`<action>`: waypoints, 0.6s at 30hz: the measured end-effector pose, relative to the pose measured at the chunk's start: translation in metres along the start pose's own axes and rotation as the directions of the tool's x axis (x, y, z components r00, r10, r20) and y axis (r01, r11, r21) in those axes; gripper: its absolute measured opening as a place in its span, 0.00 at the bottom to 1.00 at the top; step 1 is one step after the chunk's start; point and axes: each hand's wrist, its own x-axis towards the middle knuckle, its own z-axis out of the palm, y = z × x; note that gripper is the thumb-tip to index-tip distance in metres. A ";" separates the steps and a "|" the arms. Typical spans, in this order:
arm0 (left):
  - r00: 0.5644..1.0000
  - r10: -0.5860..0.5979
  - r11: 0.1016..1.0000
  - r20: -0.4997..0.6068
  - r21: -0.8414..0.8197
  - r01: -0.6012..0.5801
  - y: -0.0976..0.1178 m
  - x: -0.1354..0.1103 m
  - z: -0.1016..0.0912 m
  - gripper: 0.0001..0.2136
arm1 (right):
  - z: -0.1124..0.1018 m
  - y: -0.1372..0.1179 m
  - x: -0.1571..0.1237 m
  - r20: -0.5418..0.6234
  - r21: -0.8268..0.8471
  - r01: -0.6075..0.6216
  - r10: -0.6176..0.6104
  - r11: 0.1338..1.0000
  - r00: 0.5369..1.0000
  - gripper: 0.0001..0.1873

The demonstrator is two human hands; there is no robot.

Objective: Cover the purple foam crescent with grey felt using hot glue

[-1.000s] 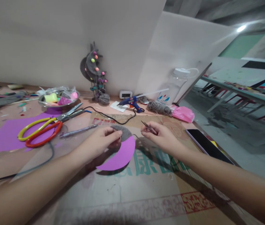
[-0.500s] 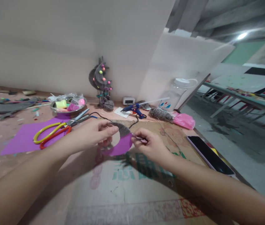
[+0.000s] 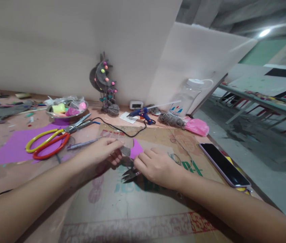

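Note:
My left hand (image 3: 110, 151) is closed in a pinch on the grey end of a curved felt-and-purple piece (image 3: 136, 148). The piece shows grey felt near the left fingers and bright purple toward the right. My right hand (image 3: 156, 167) has its fingers curled at the purple end, fingertips hidden. Just below them, small dark snips (image 3: 130, 175) point left over the cardboard sheet (image 3: 112, 209); their handle end goes out of sight by the right hand. I cannot tell whether that hand touches them.
Large scissors (image 3: 64, 135) lie on purple sheet (image 3: 11, 145) at left, near a pen (image 3: 82, 144) and a metal bowl (image 3: 67, 117). Behind are a crescent ornament (image 3: 104, 79), a blue glue gun (image 3: 141, 114), grey yarn (image 3: 170, 119) and a bottle (image 3: 183, 101). A phone (image 3: 225, 165) lies right.
The curved piece has been turned, so its purple part now points up and right. My right hand has moved lower, and the snips show clearly beside it. The view has shifted slightly.

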 end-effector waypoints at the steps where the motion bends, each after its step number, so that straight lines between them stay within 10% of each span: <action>1: 1.000 0.008 1.000 -0.003 -0.002 -0.008 -0.004 0.001 0.001 0.14 | -0.002 0.000 -0.002 0.011 0.016 0.000 0.000 1.000 1.000 0.08; 8: 0.948 0.263 0.964 -0.178 0.012 -0.265 -0.018 0.008 -0.001 0.14 | -0.021 -0.008 -0.013 0.152 0.537 -0.130 0.056 0.834 0.987 0.16; 15: 0.886 0.439 0.881 -0.147 0.265 -0.392 -0.023 0.008 0.001 0.10 | -0.015 0.010 -0.019 0.171 0.524 -0.185 0.110 0.832 0.979 0.18; 18: 0.910 0.403 0.894 -0.101 0.259 -0.367 -0.024 0.003 0.007 0.12 | -0.004 0.049 -0.018 0.150 0.455 -0.412 0.388 0.790 0.909 0.12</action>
